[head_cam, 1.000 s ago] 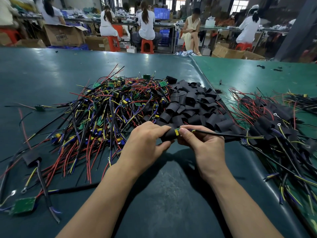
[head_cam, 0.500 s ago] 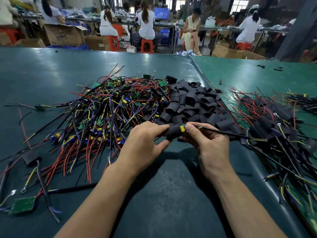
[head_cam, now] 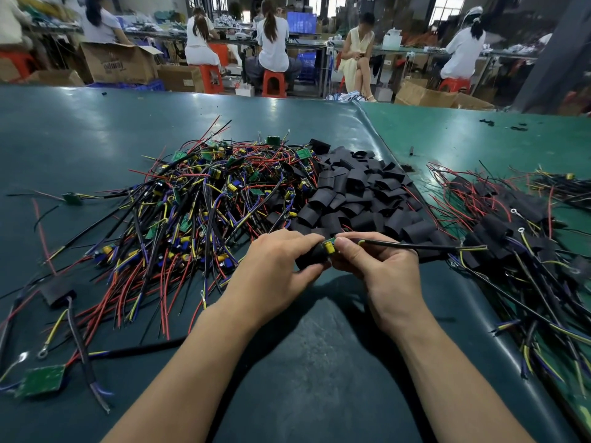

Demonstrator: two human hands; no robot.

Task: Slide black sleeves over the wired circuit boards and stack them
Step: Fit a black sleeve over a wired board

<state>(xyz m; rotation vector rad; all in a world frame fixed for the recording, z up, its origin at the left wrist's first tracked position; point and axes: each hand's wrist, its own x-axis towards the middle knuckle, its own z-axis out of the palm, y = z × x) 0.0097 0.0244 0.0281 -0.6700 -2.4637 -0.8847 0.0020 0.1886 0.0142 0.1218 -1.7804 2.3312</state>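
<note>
A sleeve [head_cam: 311, 255] and a board [head_cam: 329, 246] are held together above the bench [head_cam: 96, 123].
The sleeve is pinched by the left hand [head_cam: 278, 266]; the board is gripped by right hand [head_cam: 380, 270] fingers [head_cam: 347, 244], before the sleeve pile [head_cam: 358, 193].

One head camera, worn by the person, aimed forward and down.

I get a single wide-angle view from above the table [head_cam: 96, 129], close over the left hand [head_cam: 275, 270] and right hand [head_cam: 380, 276], whose forearms run in from the bottom edge. Beyond the hands the table stretches away, its far edge bowed by the lens. Past that edge the view reaches seated workers [head_cam: 271, 39] well off. There is no second view to share any part with.
</note>
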